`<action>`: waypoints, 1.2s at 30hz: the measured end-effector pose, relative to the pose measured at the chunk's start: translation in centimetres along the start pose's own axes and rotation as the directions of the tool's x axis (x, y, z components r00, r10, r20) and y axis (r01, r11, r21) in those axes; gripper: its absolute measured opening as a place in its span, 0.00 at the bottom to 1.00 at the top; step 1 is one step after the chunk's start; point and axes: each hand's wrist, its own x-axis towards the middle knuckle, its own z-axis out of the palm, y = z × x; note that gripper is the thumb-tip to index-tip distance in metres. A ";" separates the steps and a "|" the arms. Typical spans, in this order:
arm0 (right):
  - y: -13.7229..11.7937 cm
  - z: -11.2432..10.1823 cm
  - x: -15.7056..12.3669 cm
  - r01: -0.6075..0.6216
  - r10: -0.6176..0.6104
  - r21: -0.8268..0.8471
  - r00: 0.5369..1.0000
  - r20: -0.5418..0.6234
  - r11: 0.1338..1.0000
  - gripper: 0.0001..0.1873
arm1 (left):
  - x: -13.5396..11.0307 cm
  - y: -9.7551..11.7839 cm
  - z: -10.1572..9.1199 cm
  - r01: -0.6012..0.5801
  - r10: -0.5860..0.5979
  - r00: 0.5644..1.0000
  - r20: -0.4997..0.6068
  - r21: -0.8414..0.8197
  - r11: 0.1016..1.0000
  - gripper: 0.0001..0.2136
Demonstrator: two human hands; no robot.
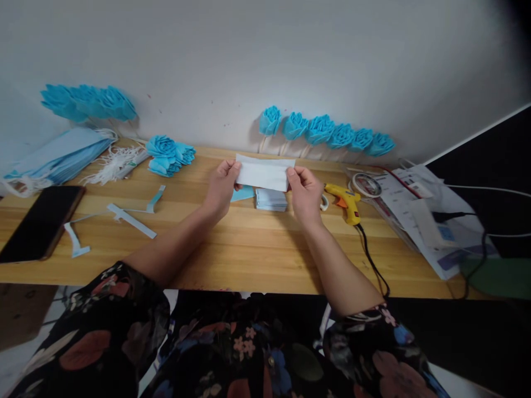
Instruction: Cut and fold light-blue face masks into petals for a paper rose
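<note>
Our flowered sleeves (124, 331) sit nearest, and beyond them we pinch a white strip (264, 172) by its short ends, left hand (222, 185) and right hand (305, 190) closed on it, its length running left-right above the table (249, 249).

The person wears a black garment printed with flowers in red, pink, blue and white. Its loose sleeves (112, 326) end above the elbows. Both forearms are bare, without rings or watch.
</note>
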 end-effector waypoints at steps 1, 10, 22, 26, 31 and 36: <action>-0.1 0.0 0.0 0.003 -0.003 -0.008 1.000 -0.002 1.000 0.19 | 0.0 0.1 0.0 -0.009 0.009 1.000 -0.007 0.008 1.000 0.14; -0.3 -0.2 0.2 -0.005 0.006 -0.003 1.000 0.008 1.000 0.19 | 0.4 0.2 -0.2 0.030 -0.030 1.000 -0.010 -0.045 0.999 0.12; 0.6 0.4 0.1 -0.047 0.040 0.074 0.995 0.091 0.996 0.21 | 0.9 -0.6 0.0 0.212 -0.213 0.976 0.044 -0.423 0.881 0.08; 0.8 0.4 0.0 -0.038 0.032 0.043 0.989 0.144 0.998 0.23 | 0.9 -0.5 -0.1 0.225 -0.226 0.973 0.055 -0.467 0.855 0.06; 1.5 0.3 0.2 -0.008 0.004 0.024 0.986 0.168 1.000 0.30 | 0.6 0.0 -0.1 0.227 -0.220 0.973 0.065 -0.416 0.881 0.07; 1.8 0.1 0.5 -0.054 0.042 0.071 0.986 0.158 0.996 0.32 | 0.3 0.1 -0.2 0.261 -0.227 0.965 0.131 -0.409 0.875 0.09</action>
